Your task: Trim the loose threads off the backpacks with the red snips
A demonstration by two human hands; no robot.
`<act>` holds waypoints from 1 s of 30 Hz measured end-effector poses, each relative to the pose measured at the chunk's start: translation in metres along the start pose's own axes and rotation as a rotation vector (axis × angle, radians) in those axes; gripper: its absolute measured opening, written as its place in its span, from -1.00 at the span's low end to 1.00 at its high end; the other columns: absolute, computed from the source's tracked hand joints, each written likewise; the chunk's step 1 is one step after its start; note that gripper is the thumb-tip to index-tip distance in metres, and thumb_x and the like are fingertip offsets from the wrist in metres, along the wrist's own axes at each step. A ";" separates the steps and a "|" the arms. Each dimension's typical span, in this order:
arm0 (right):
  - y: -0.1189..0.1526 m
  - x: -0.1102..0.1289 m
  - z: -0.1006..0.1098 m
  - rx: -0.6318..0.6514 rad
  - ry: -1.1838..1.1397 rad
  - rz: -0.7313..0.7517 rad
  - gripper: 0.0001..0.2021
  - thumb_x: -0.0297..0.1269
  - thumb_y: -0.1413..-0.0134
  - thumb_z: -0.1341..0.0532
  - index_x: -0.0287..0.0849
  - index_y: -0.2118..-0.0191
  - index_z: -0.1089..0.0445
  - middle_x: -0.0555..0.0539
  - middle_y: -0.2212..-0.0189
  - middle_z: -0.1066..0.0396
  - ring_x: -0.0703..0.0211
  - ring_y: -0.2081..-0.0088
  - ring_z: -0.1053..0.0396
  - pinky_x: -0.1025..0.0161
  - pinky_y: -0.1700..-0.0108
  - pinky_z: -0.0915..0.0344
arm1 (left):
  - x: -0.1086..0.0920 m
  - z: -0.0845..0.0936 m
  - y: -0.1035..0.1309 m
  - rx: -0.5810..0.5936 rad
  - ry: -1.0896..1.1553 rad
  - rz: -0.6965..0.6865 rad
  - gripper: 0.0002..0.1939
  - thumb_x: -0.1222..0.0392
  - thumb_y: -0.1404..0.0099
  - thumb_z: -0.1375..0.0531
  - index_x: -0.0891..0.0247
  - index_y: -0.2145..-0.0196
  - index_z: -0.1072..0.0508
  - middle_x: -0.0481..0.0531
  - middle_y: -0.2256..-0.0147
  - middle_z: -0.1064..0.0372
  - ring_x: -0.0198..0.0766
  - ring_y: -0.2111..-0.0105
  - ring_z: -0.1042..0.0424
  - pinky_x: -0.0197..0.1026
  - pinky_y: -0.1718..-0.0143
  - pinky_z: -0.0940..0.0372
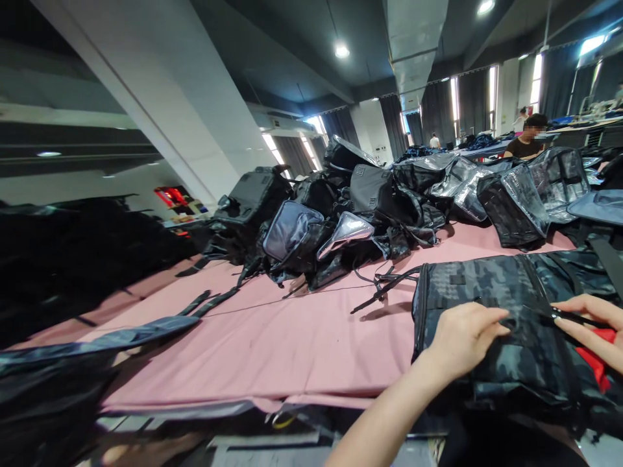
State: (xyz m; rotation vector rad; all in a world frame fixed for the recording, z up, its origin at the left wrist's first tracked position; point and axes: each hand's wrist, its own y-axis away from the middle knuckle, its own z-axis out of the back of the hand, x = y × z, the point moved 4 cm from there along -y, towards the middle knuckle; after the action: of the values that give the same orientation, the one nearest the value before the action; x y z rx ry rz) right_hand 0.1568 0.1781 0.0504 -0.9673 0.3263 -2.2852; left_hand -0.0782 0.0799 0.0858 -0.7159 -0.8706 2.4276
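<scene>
A black and grey camouflage bag (516,350) lies in front of me at the right, at the near edge of the pink-covered table. My left hand (467,340) is over its face, thumb and fingers pinched together; whatever they hold is too small to make out. At the right edge of the view, my right hand (591,324) grips a slim black tool (577,318) whose tip points toward the left hand. Its exact kind does not show clearly. Bright red material (599,360) shows by the right fingers. Black straps (384,288) trail from the bag's left end.
A heap of black and silver-lined bags (370,194) covers the far side of the pink table surface (272,344). More dark bags (73,272) are piled at the left. A person (528,137) sits in the background at the right. A slanted-looking pillar (160,84) rises behind.
</scene>
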 end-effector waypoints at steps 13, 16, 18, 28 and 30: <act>0.016 0.016 -0.008 0.084 0.009 0.216 -0.75 0.01 -0.26 -0.16 0.03 0.12 -0.46 0.06 0.15 -0.53 0.20 0.17 -0.52 0.47 0.11 -0.41 | -0.021 -0.017 -0.006 -0.055 -0.512 -0.307 -0.76 0.35 -0.34 -0.05 0.26 0.49 -0.34 -0.06 0.52 -0.28 -0.34 0.52 -0.31 -0.27 0.49 -0.18; 0.014 0.019 -0.013 0.114 0.010 0.202 -0.69 0.03 -0.27 -0.14 -0.03 0.10 -0.47 -0.01 0.13 -0.53 0.11 0.17 -0.52 0.35 0.11 -0.45 | -0.018 -0.018 -0.004 -0.104 -0.483 -0.289 -0.75 0.33 -0.36 -0.03 0.26 0.48 -0.36 -0.07 0.52 -0.30 -0.36 0.51 -0.32 -0.28 0.46 -0.19; 0.013 0.018 -0.017 0.109 0.028 0.217 -0.68 0.04 -0.26 -0.14 -0.03 0.07 -0.46 -0.01 0.13 -0.52 0.09 0.18 -0.53 0.29 0.13 -0.48 | -0.018 -0.018 -0.003 -0.113 -0.491 -0.296 -0.75 0.32 -0.35 -0.04 0.26 0.49 -0.36 -0.07 0.53 -0.31 -0.35 0.52 -0.32 -0.27 0.47 -0.17; 0.006 0.014 -0.012 0.010 -0.097 0.099 -0.65 0.08 -0.20 -0.17 -0.05 0.12 -0.50 0.00 0.15 -0.52 0.14 0.16 -0.51 0.41 0.11 -0.42 | -0.017 0.009 -0.006 -0.143 0.219 -0.024 -0.75 0.24 -0.34 -0.11 0.27 0.50 -0.40 0.01 0.53 -0.43 -0.36 0.52 -0.38 -0.31 0.40 -0.33; 0.007 0.009 -0.010 -0.013 -0.099 0.029 -0.60 0.14 -0.16 -0.18 -0.06 0.11 -0.48 -0.02 0.15 -0.51 0.13 0.15 -0.49 0.40 0.11 -0.41 | -0.017 0.013 -0.007 -0.015 0.465 0.042 -0.67 0.14 -0.36 -0.16 0.28 0.55 -0.37 0.01 0.56 -0.42 -0.37 0.53 -0.38 -0.33 0.41 -0.33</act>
State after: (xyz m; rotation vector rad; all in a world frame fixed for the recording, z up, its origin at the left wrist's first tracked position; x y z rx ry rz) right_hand 0.1478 0.1671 0.0457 -1.0710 0.3112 -2.2033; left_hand -0.0720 0.0696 0.1048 -1.2478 -0.6872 2.1518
